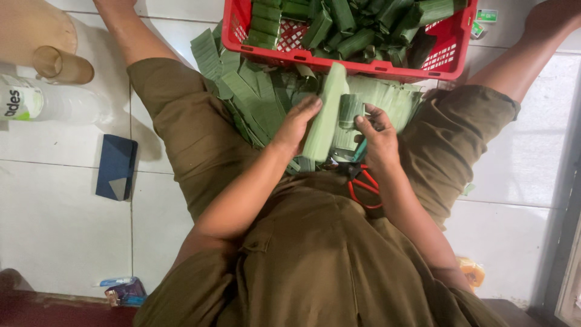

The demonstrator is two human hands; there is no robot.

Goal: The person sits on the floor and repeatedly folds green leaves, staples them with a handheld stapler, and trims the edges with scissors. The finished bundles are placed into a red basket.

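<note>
I sit on a white tiled floor with my legs spread. My left hand (pixel 296 124) holds a long pale green leaf strip (pixel 324 115) that stands upright between my knees. My right hand (pixel 378 133) grips a small rolled leaf parcel (pixel 350 111) pressed against that strip. A pile of cut green leaf strips (pixel 254 97) lies on the floor in front of me. Beyond it stands a red plastic basket (pixel 339 63) filled with several wrapped leaf parcels (pixel 345 27). Red-handled scissors (pixel 362 181) rest on my lap under my right wrist.
At the left are a clear plastic bottle (pixel 54 103), a brownish drinking glass (pixel 60 65) and a dark blue flat case (pixel 116 168). A small colourful packet (pixel 124 290) lies at the lower left, an orange one (pixel 473 271) at the lower right.
</note>
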